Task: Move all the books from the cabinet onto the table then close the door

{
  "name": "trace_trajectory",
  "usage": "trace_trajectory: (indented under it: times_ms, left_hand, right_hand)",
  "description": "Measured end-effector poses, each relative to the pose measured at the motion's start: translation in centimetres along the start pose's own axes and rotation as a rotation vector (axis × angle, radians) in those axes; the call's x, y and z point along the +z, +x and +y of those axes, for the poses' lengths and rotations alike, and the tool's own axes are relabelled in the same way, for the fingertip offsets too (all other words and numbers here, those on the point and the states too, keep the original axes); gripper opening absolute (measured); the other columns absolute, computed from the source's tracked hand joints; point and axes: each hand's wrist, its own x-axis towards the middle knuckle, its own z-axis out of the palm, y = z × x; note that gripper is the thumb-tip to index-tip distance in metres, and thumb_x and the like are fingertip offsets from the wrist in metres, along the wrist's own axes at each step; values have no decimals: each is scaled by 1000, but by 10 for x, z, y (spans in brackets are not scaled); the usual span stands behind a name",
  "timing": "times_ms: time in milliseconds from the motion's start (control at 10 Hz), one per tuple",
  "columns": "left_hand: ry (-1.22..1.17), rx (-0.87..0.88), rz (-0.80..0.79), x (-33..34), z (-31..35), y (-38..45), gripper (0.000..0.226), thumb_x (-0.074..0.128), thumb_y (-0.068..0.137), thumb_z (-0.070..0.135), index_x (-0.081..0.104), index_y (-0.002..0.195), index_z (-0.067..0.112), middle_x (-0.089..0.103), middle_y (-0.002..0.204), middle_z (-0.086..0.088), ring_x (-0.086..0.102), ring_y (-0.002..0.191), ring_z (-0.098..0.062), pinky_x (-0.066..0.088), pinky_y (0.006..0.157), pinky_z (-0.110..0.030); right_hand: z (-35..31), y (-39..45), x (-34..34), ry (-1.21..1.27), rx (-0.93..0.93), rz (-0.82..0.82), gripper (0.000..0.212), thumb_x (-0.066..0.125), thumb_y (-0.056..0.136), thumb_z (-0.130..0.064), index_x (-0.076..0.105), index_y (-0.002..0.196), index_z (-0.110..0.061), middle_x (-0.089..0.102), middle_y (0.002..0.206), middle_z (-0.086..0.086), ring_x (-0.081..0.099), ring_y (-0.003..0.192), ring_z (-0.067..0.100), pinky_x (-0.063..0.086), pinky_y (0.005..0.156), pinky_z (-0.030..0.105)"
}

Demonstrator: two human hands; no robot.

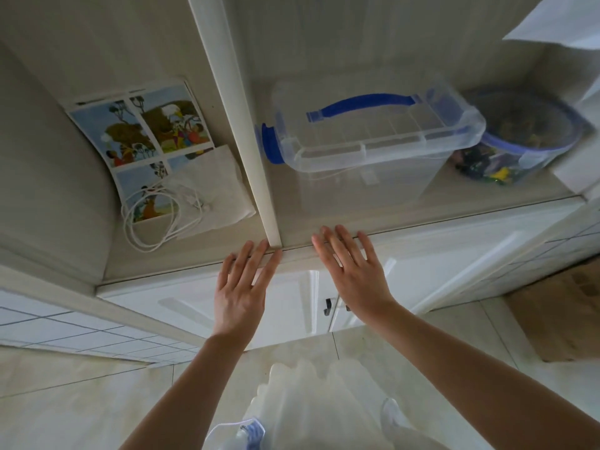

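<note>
The cabinet has a pale shelf point(201, 251) and a white upright door frame point(240, 125) down its middle. In the left bay lies a thin picture book point(143, 131) with coloured drawings, flat on the shelf. My left hand point(243, 287) is open, its straight fingertips touching the foot of the white frame at the shelf's front edge. My right hand point(354, 274) is also open and flat, fingertips on the front edge just right of the frame. Neither hand holds anything. The right bay looks slightly hazy, as if behind glass.
A folded white cloth point(214, 186) and a coiled white cable point(152, 219) lie partly on the book. The right bay holds a clear plastic box with a blue handle point(373, 134) and a round blue-lidded tub of toys point(519, 141). White lower doors with dark handles point(328, 305) stand below.
</note>
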Motion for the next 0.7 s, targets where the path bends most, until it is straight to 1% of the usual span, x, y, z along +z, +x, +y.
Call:
trace_trajectory:
  times_ms: [100,200,300,400,500,600,700]
  left_hand:
    - [-4,-7,-40,-2,-1,2,63,61,85,-10,52,140,19,51,144,-9,45,136,-29,36,110,-49]
    - [-11,-28,-127,-8,4,2,65,61,86,-6,45,144,20,44,150,-8,38,141,-28,31,113,-52]
    - [-30,-84,-209,-18,12,0,68,59,87,0,37,148,19,36,155,-6,28,146,-27,25,117,-52]
    - [-70,-173,-262,-31,27,-11,61,56,91,6,38,148,17,32,157,-6,19,149,-25,23,118,-52]
    - [-120,-253,-293,-44,54,-36,53,56,92,10,44,143,16,39,153,-5,23,147,-24,31,116,-49]
    - [-158,-325,-287,-60,95,-74,45,59,91,11,52,136,14,53,143,-4,35,143,-24,41,109,-43]
    - [-187,-402,-287,-68,135,-105,41,62,90,11,58,131,15,59,136,-1,43,138,-24,49,100,-43]
  right_hand:
    - [-2,0,-5,13,23,-61,51,22,99,-2,37,146,-13,46,146,10,47,132,27,37,107,51]
    - [-4,-3,-17,52,28,-176,64,20,89,-1,18,152,-12,23,157,16,24,144,31,23,115,52]
    - [-6,-13,-31,107,52,-253,84,46,79,0,7,153,-10,4,160,18,4,147,34,15,118,52]
    - [-14,-37,-45,136,49,-287,82,49,82,-3,5,152,-5,0,159,21,0,147,35,15,118,51]
    - [-18,-70,-58,173,27,-339,82,53,84,-7,7,151,-3,4,159,21,6,147,37,22,116,51]
    - [-14,-112,-70,224,8,-389,80,53,85,-8,8,151,-3,10,159,20,10,146,39,25,115,50]
    - [-7,-146,-85,289,-7,-515,73,43,93,-11,-1,152,-6,4,160,17,1,147,37,18,118,47]
